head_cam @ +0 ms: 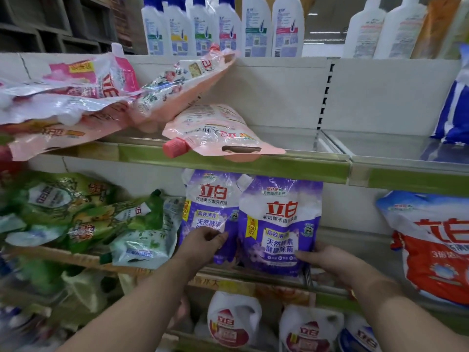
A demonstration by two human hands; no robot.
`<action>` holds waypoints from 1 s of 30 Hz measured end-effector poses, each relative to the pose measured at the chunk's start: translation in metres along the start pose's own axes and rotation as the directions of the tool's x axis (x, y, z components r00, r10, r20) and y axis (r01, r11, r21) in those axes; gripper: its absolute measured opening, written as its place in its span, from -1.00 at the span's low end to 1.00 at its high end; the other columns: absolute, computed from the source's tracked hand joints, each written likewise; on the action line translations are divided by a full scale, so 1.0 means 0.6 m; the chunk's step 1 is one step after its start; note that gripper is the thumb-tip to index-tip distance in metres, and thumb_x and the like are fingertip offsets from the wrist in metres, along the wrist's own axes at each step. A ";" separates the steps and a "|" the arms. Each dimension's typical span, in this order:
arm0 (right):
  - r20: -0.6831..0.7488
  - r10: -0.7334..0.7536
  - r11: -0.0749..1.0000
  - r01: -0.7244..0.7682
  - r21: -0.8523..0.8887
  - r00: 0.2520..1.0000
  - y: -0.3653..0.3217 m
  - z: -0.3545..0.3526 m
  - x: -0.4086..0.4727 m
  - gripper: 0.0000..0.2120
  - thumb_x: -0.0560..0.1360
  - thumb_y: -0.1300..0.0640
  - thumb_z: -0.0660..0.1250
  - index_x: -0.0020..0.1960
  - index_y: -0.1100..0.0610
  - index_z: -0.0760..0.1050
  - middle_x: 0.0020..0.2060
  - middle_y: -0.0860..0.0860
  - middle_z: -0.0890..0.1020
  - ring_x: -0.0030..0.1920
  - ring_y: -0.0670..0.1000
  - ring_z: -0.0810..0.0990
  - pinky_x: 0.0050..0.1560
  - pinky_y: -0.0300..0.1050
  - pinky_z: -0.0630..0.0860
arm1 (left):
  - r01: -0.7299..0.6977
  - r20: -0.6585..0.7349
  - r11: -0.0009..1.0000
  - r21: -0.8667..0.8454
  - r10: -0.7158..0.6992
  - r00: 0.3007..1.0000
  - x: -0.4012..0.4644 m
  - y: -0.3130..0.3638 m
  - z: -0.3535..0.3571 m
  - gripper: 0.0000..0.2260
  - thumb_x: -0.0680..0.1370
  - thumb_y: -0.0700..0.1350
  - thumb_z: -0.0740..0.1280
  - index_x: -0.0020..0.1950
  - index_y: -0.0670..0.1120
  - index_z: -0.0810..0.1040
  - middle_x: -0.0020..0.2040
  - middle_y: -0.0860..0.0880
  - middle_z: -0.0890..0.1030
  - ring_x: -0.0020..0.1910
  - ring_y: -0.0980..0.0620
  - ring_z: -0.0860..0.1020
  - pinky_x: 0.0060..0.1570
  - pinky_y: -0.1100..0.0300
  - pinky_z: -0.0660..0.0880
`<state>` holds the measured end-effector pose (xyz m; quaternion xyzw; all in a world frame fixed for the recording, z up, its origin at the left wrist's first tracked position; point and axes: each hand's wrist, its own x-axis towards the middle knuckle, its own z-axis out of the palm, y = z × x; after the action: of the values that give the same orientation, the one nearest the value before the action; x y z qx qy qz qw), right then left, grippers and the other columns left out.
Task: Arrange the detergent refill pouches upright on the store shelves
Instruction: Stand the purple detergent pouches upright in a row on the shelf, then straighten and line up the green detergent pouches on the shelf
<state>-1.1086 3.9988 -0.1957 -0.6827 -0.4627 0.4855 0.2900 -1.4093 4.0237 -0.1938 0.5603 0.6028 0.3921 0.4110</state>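
Two purple refill pouches stand upright side by side on the middle shelf (330, 231). My left hand (203, 243) grips the lower front of the left purple pouch (208, 207). My right hand (327, 260) holds the bottom right corner of the right purple pouch (280, 219), thumb across its front. On the upper shelf (299, 163) a pink pouch (215, 130) lies flat, its red cap over the front edge. Another pink pouch (182, 85) leans tilted behind it. More pink pouches (63, 102) lie piled at the left.
Green pouches (101, 219) lie tumbled at the left of the middle shelf. A red and blue bag (436, 242) stands at the right, a blue bag (454, 110) above it. White bottles (256, 26) line the top shelf; white jugs (233, 318) sit below.
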 end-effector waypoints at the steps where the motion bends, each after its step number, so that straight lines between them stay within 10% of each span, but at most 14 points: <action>1: -0.014 0.008 1.000 -0.008 0.009 1.000 0.000 0.004 -0.005 -0.69 0.45 0.07 0.50 0.12 0.01 0.48 -0.12 -0.09 0.65 -0.13 -0.10 0.62 -0.36 -0.19 0.50 | -0.006 0.019 1.000 0.016 0.006 1.000 -0.004 0.000 -0.004 -0.89 0.54 0.00 0.42 -0.09 -0.02 0.64 -0.10 -0.05 0.72 -0.07 -0.07 0.69 0.03 -0.04 0.63; 7: -0.192 -0.042 0.998 0.052 0.045 0.981 -0.006 0.044 -0.037 -0.69 0.55 0.12 0.40 0.24 0.18 0.48 -0.15 -0.02 0.62 -0.24 -0.05 0.56 -0.40 -0.23 0.49 | -0.002 0.082 1.000 0.020 0.000 0.997 -0.041 0.002 -0.030 -0.78 0.54 0.06 0.40 0.11 -0.02 0.63 -0.01 0.00 0.68 -0.04 -0.03 0.67 -0.05 0.00 0.65; 11: -0.338 -0.018 0.996 0.047 0.079 0.941 -0.031 0.095 -0.057 -0.71 0.55 0.07 0.38 0.18 0.24 0.53 0.10 0.20 0.66 0.01 0.20 0.65 0.04 0.14 0.61 | -0.002 0.096 0.998 -0.059 0.008 0.995 -0.064 0.006 -0.056 -0.85 0.55 0.03 0.39 0.05 -0.01 0.62 0.00 0.01 0.69 -0.07 -0.02 0.68 -0.11 0.02 0.65; 14: -0.398 0.002 0.982 0.074 0.176 0.918 -0.066 0.147 -0.083 -0.75 0.57 0.03 0.35 0.18 0.13 0.47 0.02 0.12 0.65 -0.15 0.12 0.65 -0.30 -0.02 0.59 | -0.031 0.114 0.996 -0.079 0.039 0.993 -0.078 0.006 -0.092 -0.93 0.56 0.00 0.39 -0.01 0.04 0.59 0.00 0.00 0.68 -0.13 0.02 0.67 -0.34 0.17 0.58; 17: -0.292 0.002 0.972 0.067 0.225 0.956 -0.108 0.198 -0.105 -0.61 0.58 0.02 0.33 0.37 0.02 0.37 -0.09 0.02 0.59 -0.20 0.05 0.66 -0.30 -0.10 0.56 | -0.022 0.112 0.995 -0.101 0.033 0.993 -0.085 0.004 -0.126 -0.95 0.55 -0.02 0.40 -0.02 0.05 0.59 -0.01 -0.02 0.68 -0.17 0.02 0.67 -0.45 0.26 0.51; 30: 0.112 -0.261 0.959 0.270 -0.083 0.959 -0.216 0.370 -0.110 -0.96 0.59 0.04 0.28 0.04 -0.07 0.46 -0.06 -0.03 0.63 -0.17 -0.06 0.67 -0.20 -0.15 0.55 | 0.043 -0.052 0.973 -0.228 -0.056 0.997 -0.088 -0.025 -0.270 -0.96 0.60 -0.11 0.32 -0.01 -0.01 0.57 0.02 -0.08 0.67 -0.06 -0.07 0.68 -0.12 0.03 0.61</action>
<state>-1.3677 3.9788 -0.1399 -0.6027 -0.5874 0.4524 0.2952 -1.5645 3.9678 -0.1476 0.4827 0.5797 0.4641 0.4643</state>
